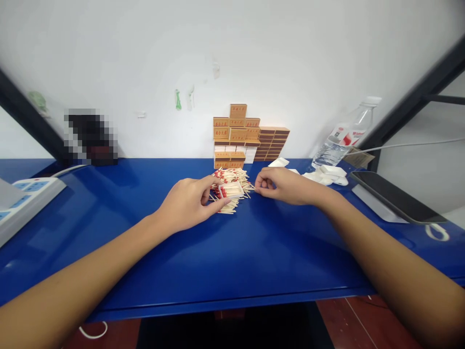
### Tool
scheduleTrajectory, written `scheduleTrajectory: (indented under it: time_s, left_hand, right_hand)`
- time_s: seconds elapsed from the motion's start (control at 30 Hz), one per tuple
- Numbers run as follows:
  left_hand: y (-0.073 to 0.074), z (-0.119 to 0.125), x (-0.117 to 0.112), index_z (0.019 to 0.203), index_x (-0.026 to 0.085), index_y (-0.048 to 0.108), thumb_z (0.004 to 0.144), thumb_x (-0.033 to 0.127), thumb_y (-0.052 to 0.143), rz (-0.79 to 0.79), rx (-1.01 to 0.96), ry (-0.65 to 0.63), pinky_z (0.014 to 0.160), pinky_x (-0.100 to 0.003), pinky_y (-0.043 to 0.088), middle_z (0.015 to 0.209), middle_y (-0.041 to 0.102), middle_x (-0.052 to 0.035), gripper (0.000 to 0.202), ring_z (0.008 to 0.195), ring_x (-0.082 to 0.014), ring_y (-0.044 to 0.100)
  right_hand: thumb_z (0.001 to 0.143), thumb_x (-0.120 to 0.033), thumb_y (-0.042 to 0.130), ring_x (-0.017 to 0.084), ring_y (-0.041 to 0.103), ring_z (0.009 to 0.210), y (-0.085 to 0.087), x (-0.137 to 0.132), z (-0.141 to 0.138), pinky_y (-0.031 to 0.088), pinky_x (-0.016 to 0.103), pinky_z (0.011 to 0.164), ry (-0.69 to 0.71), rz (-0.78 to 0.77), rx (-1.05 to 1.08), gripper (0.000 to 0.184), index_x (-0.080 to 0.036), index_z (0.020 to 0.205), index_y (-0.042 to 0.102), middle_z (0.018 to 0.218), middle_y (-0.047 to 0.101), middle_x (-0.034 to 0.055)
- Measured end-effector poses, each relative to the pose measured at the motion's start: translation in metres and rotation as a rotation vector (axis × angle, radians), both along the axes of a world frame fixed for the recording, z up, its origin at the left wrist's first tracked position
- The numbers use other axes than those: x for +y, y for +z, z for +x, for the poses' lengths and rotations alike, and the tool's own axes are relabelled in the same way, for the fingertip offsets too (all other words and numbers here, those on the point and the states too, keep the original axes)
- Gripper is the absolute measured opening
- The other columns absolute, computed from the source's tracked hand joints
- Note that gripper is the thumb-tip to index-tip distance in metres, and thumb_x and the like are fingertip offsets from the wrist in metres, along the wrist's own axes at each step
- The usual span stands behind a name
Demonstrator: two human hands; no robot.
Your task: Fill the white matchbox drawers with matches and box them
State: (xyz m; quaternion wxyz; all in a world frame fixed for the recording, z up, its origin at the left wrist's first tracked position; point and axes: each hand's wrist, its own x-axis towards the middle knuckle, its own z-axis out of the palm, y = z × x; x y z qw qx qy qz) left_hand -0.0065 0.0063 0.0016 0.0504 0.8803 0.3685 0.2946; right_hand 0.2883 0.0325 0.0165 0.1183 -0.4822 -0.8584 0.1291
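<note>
A small white matchbox tray (242, 194) with red-headed matches lying in it is gripped at its left end by my left hand (192, 201), thumb on the near side and fingers on the far side. Under and behind the tray spreads a loose pile of matches (228, 210) on the blue table. Just right of the pile, the thumb and forefinger of my right hand (279, 184) are pinched on the end of a match (251, 187); its other end reaches into the pile. The remaining right fingers are curled in.
Matchboxes (238, 134) stand stacked against the wall behind the pile. White empty trays (329, 173) lie at the right, by a tilted water bottle (343, 133). A phone (397, 196) is further right. A power strip (32, 194) sits on the blue table (232, 261) at left.
</note>
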Motion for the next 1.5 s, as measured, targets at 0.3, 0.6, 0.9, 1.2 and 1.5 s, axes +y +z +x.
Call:
scheduleTrajectory:
  time_s: [0.3,0.6,0.9,1.2,1.5]
  left_hand:
    - [-0.004,0.000,-0.001,0.107,0.016,0.071,0.094,0.048,0.069,-0.001,0.037,0.016,0.054,-0.026,0.033,0.058,0.059,0.0055,0.035,0.049,-0.0112,0.050]
    - [-0.002,0.003,-0.002,0.108,0.017,0.070,0.094,0.047,0.069,-0.046,0.065,0.017,0.054,-0.027,0.034,0.059,0.060,0.0051,0.033,0.050,-0.0122,0.053]
    - [-0.005,0.003,-0.001,0.107,0.017,0.071,0.094,0.047,0.069,-0.038,0.026,-0.010,0.054,-0.026,0.034,0.057,0.057,0.0060,0.033,0.049,-0.0115,0.050]
    - [-0.005,0.004,-0.004,0.095,0.017,0.067,0.094,0.047,0.069,-0.057,0.044,-0.035,0.053,-0.026,0.033,0.059,0.057,0.0048,0.030,0.049,-0.0108,0.047]
    - [-0.004,0.004,-0.004,0.095,0.017,0.068,0.094,0.047,0.069,-0.057,0.041,-0.041,0.054,-0.026,0.032,0.059,0.055,0.0051,0.029,0.049,-0.0110,0.046]
  right_hand:
    - [0.088,-0.033,0.062,0.019,0.058,0.067,0.013,0.002,0.017,0.042,0.031,0.063,-0.040,0.031,-0.001,0.014,-0.019,0.085,0.067,0.078,0.067,0.0046]
    - [0.092,-0.035,0.064,0.017,0.056,0.070,0.012,-0.007,-0.004,0.043,0.030,0.064,0.036,0.176,0.218,0.016,-0.020,0.086,0.065,0.083,0.063,0.0042]
    - [0.096,-0.034,0.064,0.015,0.053,0.072,0.006,-0.019,-0.021,0.040,0.028,0.065,0.152,0.158,0.232,0.015,-0.021,0.091,0.067,0.086,0.062,0.0027]
    - [0.097,-0.028,0.062,0.016,0.052,0.074,0.006,-0.027,-0.025,0.036,0.028,0.066,0.186,0.210,0.148,0.009,-0.021,0.093,0.065,0.087,0.060,0.0033]
    - [0.096,-0.028,0.064,0.016,0.052,0.073,0.009,-0.030,-0.027,0.036,0.028,0.066,0.184,0.204,0.147,0.009,-0.021,0.092,0.066,0.085,0.060,0.0025]
